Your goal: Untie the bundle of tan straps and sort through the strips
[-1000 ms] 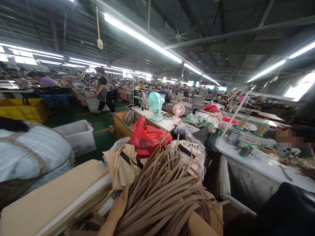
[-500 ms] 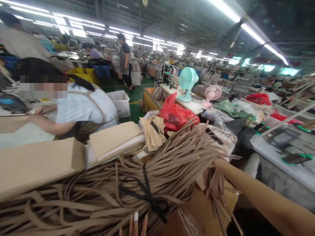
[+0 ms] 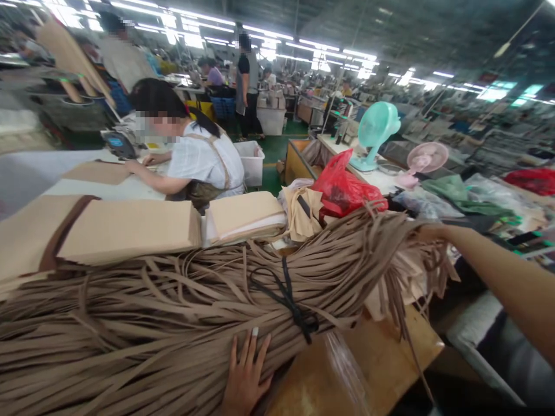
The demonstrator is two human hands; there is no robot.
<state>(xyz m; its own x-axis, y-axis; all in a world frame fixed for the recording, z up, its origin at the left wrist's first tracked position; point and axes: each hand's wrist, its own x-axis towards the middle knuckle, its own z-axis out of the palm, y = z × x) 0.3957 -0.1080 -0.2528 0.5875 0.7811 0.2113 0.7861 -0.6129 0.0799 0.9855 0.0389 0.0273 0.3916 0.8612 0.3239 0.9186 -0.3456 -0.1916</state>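
- Strap bundle (image 3: 165,323): tan strips lie across your front, long axis running lower left to upper right, bound mid-length by a black tie (image 3: 289,303)
- Your left hand (image 3: 245,375): fingers spread, palm flat on the bundle's near side, just left of the tie, clamped on nothing
- Your right hand (image 3: 427,232): reached out to the bundle's far right end, touching the loose strap tips; fingers hidden, grip cannot be told
- Hands well apart; the left is nearer the tie
- Surface: bundle rests on a brown carton (image 3: 385,352), with flat tan panels (image 3: 130,228) stacked behind
- Room: seated co-worker (image 3: 203,164) beyond the panels, red bag (image 3: 342,188) and green fan (image 3: 375,130) further right
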